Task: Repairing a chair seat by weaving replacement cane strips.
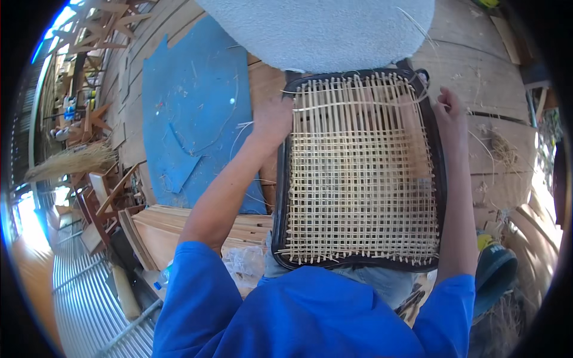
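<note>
**Head camera: both hands at the far end of a woven cane seat frame**

Head view looks down on a dark wooden seat frame point(443, 179) resting on the person's lap, its near rail against the blue shirt. Pale cane strips point(361, 179) cross the opening in an open square lattice, strand ends poking over the rails all round.

The left hand point(271, 119) lies at the frame's far left corner, fingers curled against the rail and the outermost strands; whether they pinch a strand cannot be told, since the fingertips are hidden by the hand itself. The right hand point(450, 107) sits at the far right corner, fingers drawn together in a pinch on a thin loose cane strand point(418, 27) that curves up and away past the corner.

Just beyond the frame's far rail hangs a pale grey-blue padded cushion point(322, 30). To the left, a blue sheet point(185, 113) littered with cane scraps covers part of the plank floor point(477, 65). Near the left elbow lie stacked wooden boards point(161, 230), and further left a bundle of dry straw-coloured fibres point(71, 161).
</note>
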`<state>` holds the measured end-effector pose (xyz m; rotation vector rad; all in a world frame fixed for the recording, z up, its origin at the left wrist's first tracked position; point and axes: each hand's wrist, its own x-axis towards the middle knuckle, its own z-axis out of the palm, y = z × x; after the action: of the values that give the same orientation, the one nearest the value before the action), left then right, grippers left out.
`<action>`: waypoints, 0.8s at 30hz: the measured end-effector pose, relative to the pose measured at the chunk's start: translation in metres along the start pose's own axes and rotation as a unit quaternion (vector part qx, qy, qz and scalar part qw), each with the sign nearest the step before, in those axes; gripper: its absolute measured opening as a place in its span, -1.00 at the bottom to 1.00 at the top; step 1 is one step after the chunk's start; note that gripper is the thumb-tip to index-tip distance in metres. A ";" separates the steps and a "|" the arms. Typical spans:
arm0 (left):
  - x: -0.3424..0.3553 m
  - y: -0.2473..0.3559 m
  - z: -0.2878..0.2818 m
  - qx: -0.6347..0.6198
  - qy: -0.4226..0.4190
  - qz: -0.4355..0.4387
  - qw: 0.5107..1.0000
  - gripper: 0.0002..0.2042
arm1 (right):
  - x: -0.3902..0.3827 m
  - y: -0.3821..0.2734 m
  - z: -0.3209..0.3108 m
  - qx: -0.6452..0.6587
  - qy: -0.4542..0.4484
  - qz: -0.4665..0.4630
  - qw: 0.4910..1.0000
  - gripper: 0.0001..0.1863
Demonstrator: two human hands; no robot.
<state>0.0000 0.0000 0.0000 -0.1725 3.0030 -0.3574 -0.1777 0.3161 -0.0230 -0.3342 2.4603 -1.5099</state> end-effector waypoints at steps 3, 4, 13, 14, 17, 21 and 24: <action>0.002 0.008 -0.002 -0.104 -0.032 -0.060 0.992 -0.86 | 0.024 -0.002 0.021 -0.104 -0.008 0.028 0.994 -0.74; 0.009 0.007 -0.008 -0.106 -0.081 -0.056 0.989 -0.86 | 0.030 0.012 0.028 -0.074 0.010 0.012 0.997 -0.77; 0.051 -0.007 -0.025 -0.021 -0.102 0.112 0.988 -0.85 | 0.019 0.014 0.039 -0.101 0.089 -0.026 0.990 -0.75; 0.054 -0.008 -0.023 -0.004 -0.093 0.141 0.986 -0.85 | 0.020 0.014 0.039 -0.093 0.091 -0.019 0.991 -0.75; 0.064 -0.012 -0.019 0.017 -0.100 0.137 0.985 -0.84 | 0.021 0.026 0.037 -0.056 0.082 -0.029 0.995 -0.74; 0.067 -0.028 0.004 -0.002 -0.160 0.048 0.986 -0.82 | 0.018 0.015 0.037 -0.044 0.062 -0.001 0.997 -0.73; 0.060 -0.051 0.016 -0.177 -0.120 -0.041 0.976 -0.80 | 0.021 0.020 0.037 -0.049 0.063 -0.035 0.996 -0.73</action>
<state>-0.0524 -0.0605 -0.0091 -0.3429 2.7962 0.1860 -0.1872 0.2869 -0.0586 -0.3565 2.6535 -1.4819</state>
